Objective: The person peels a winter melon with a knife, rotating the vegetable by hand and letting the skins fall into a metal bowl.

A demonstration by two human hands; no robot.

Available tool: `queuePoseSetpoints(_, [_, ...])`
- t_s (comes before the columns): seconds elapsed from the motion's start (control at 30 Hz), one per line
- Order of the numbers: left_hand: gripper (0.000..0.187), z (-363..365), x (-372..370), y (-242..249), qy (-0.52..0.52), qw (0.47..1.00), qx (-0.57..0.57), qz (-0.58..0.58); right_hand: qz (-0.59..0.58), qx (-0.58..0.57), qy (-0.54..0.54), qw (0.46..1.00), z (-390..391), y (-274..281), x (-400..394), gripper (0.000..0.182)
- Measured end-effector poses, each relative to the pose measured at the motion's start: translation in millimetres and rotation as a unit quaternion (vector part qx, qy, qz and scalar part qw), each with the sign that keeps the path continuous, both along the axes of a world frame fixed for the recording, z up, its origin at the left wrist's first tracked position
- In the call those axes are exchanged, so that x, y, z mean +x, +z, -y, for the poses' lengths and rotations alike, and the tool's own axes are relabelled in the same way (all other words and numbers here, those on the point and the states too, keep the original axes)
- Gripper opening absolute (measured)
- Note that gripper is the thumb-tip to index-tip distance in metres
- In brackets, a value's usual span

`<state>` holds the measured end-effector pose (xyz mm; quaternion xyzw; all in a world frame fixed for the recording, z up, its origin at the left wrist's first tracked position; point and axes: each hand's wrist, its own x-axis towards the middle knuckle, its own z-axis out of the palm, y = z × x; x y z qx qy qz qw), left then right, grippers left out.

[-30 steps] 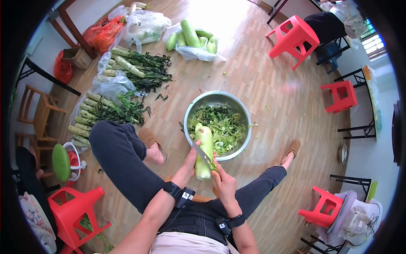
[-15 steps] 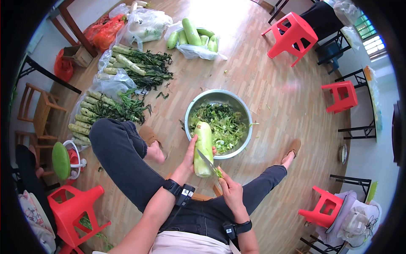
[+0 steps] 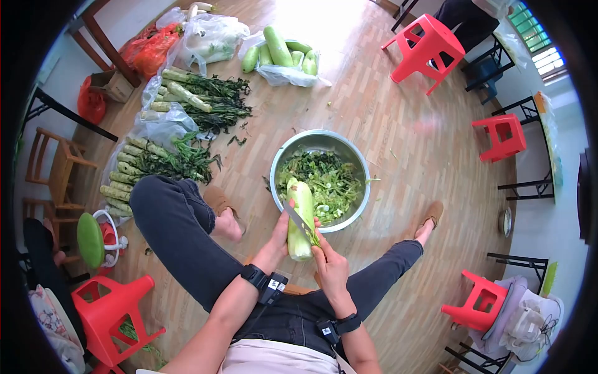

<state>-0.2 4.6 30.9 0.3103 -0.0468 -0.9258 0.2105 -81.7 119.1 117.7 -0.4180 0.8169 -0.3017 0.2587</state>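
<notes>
A pale green gourd-like vegetable [image 3: 300,206] stands tilted over the near rim of a steel basin [image 3: 278,144]. My left hand [image 3: 280,235] is wrapped round its lower left side, with fingertips showing at the right. In my right hand [image 3: 330,265] is a knife [image 3: 297,218], its blade lying across the vegetable's face and pointing up and left. Green bits stick to the blade near my right fingers. Chopped greens and pale slices [image 3: 324,187] fill the bottom of the basin.
Leafy stems [image 3: 134,162] lie on plastic at the left. Beyond the basin, green gourds [image 3: 278,47] rest on a bag. Red stools [image 3: 430,53] stand on both sides. A person in dark trousers [image 3: 464,25] is at the top right; another's dark-clothed leg shows at far left.
The knife has moved up and left across the vegetable, with my right hand closer to it. At the top right, the person has shifted and more of the trousers shows.
</notes>
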Motion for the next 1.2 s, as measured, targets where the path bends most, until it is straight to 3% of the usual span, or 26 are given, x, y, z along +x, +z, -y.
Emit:
queuePoseSetpoints(0.13, [0.074, -1, 0, -1, 0.038, 0.999, 0.000, 0.003, 0.013, -0.014, -0.012, 1.000, 1, -21, 2, 0.031])
queuePoseSetpoints(0.2, [0.072, 0, -1, -1, 0.028, 0.998, 0.024, -0.055, 0.276, -0.086, -0.108, 0.951, 2, -45, 2, 0.033])
queuePoseSetpoints(0.23, [0.072, 0, -2, 0, 0.028, 0.998, 0.023, -0.055, 0.276, -0.087, -0.109, 0.951, 1, -45, 1, 0.033])
queuePoseSetpoints(0.3, [0.069, 0, -5, 3, 0.035, 0.998, -0.009, -0.050, 0.468, -0.054, -0.168, 0.866, -1, -37, -6, 0.037])
queuePoseSetpoints(0.33, [0.069, 1, -4, 3, 0.023, 0.999, 0.000, -0.039, 0.475, -0.066, -0.138, 0.867, 0, -22, -7, 0.037])
queuePoseSetpoints(0.47, [0.066, 8, 3, -1, 0.033, 0.997, 0.041, -0.061, 0.401, -0.066, -0.139, 0.903, -19, -6, -11, 0.038])
queuePoseSetpoints(0.53, [0.067, 8, 3, -4, 0.031, 0.997, 0.028, -0.057, 0.189, 0.003, 0.004, 0.982, -28, 1, -14, 0.040])
queuePoseSetpoints(0.63, [0.069, 11, 4, -5, 0.016, 0.998, -0.001, -0.060, 0.094, 0.018, 0.059, 0.994, -31, 10, -13, 0.041])
queuePoseSetpoints(0.73, [0.069, 9, 5, -3, -0.011, 0.999, -0.039, 0.016, 0.017, 0.005, 0.070, 0.997, -30, 10, -12, 0.038])
queuePoseSetpoints(0.93, [0.067, 8, 1, -9, 0.001, 0.997, -0.056, 0.056, 0.002, -0.007, 0.049, 0.999, -20, -9, -5, 0.040])
queuePoseSetpoints(1.2, [0.067, 7, 4, -15, 0.012, 1.000, -0.020, 0.005, 0.018, -0.027, 0.017, 0.999, -4, -8, 2, 0.037])
